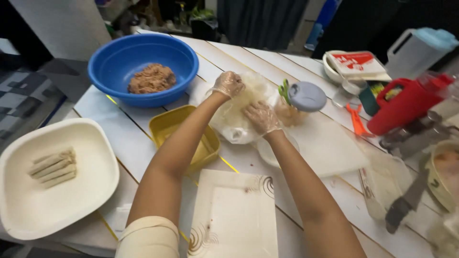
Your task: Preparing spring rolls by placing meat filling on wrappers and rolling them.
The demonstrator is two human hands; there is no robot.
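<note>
Both my hands wear thin clear gloves and reach forward over the white table. My left hand (228, 84) grips the far upper edge of a clear plastic bag of pale thin sheets (237, 125). My right hand (261, 117) presses on the same bag lower down, fingers curled into it. The bag lies over a small white plate (266, 154). A blue bowl (116, 62) holding a brown minced filling (152, 78) stands far left of my hands. A yellow square dish (167, 125) sits under my left forearm.
A white dish (91, 191) at the left holds several rolled wraps (52, 167). A white rectangular plate (234, 217) lies near me. At right stand a grey-lidded jar (306, 96), a red jug (404, 106), a clear pitcher (415, 50), a knife (406, 200) and an orange peeler (356, 119).
</note>
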